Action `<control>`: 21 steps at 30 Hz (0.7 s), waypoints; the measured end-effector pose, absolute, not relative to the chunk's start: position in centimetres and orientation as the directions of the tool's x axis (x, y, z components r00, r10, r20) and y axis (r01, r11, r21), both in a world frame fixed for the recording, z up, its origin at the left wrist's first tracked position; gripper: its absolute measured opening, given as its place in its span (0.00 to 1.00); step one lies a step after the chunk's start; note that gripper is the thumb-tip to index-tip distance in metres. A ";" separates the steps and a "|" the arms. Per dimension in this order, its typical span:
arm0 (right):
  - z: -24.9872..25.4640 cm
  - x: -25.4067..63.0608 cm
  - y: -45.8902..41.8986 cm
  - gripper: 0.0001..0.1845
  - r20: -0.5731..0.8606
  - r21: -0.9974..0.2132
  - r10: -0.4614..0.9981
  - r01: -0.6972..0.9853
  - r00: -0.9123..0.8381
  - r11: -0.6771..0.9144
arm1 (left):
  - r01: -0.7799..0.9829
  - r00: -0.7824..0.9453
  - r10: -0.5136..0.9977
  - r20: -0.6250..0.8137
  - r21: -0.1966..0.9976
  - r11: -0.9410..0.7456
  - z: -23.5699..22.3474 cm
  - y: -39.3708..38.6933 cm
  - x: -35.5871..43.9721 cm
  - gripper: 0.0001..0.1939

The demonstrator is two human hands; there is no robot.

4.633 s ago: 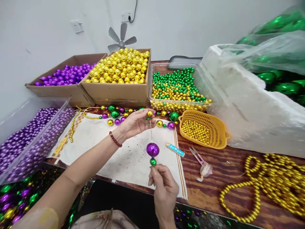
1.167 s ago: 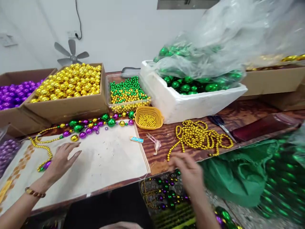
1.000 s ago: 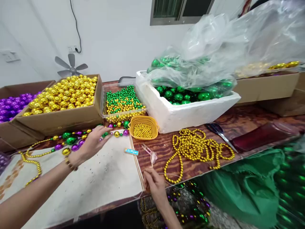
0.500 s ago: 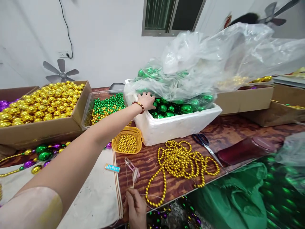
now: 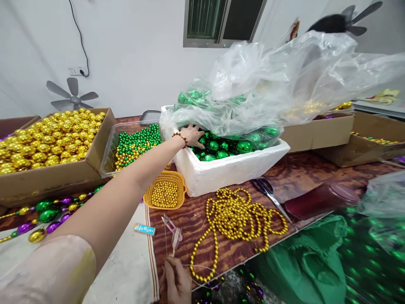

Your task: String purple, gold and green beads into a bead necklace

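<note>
The left hand is lying inside the near-left corner of a white foam box, palm down, with its fingers spread and its thumb set apart. It is resting over glossy green balls, which are filling the box beneath a crumpled clear plastic sheet; whether the fingertips are gripping a ball cannot be told. A beaded bracelet is encircling the left wrist. The right hand is staying low at the front edge of the worktop, fingers curled, thumb and index finger pressing together and pinching a thin thread. One length of the thread is rising above the fingertips, and a loose loop is curving to the right. Pink-handled thread snips are lying just beyond the fingertips; contact with them cannot be told. A coiled gold bead strand is lying to the right of the snips, and dark-handled scissors are lying beyond it. A yellow basket is standing beside the foam box, holding small gold beads. A blue packet is lying across the striped edge of a white cloth.
</note>
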State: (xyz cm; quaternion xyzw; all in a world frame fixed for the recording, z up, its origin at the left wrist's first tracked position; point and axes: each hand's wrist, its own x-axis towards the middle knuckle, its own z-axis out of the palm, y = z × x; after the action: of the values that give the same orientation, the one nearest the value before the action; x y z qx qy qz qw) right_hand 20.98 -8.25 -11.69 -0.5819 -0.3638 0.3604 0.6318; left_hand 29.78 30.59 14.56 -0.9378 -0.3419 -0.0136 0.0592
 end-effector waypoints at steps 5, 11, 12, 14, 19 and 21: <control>-10.9 21.5 -8.3 0.18 0.046 -0.997 0.896 -0.033 0.441 0.067 | 0.568 0.822 0.552 0.141 -0.130 -0.813 15.3 30.7 29.4 0.34; -10.1 22.6 -8.4 0.15 0.147 -0.988 0.923 0.093 0.356 0.122 | 0.572 0.681 0.523 0.512 0.073 -0.817 15.0 26.0 24.2 0.34; -10.0 22.7 -8.4 0.15 0.149 -0.988 0.922 0.101 0.357 0.120 | 0.572 0.654 0.530 0.539 0.106 -0.813 14.0 24.7 22.6 0.33; -9.9 22.7 -8.4 0.14 0.146 -0.988 0.925 0.100 0.350 0.118 | 0.588 0.655 0.577 0.488 0.151 -0.795 11.1 22.1 19.1 0.32; -9.9 22.6 -8.5 0.14 0.130 -0.991 0.936 0.059 0.328 0.117 | 0.650 0.721 0.659 0.214 0.123 -0.750 3.0 18.5 13.0 0.27; -10.1 22.5 -8.6 0.15 0.117 -0.993 0.939 0.050 0.323 0.106 | 0.652 0.735 0.655 0.175 0.086 -0.753 2.1 18.4 12.7 0.26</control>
State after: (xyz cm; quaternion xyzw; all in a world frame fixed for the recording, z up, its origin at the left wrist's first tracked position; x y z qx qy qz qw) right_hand 22.52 -8.55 -10.12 -0.5543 -0.4459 0.3736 0.5953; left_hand 12.69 18.43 2.13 -0.9312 -0.3510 -0.0976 -0.0093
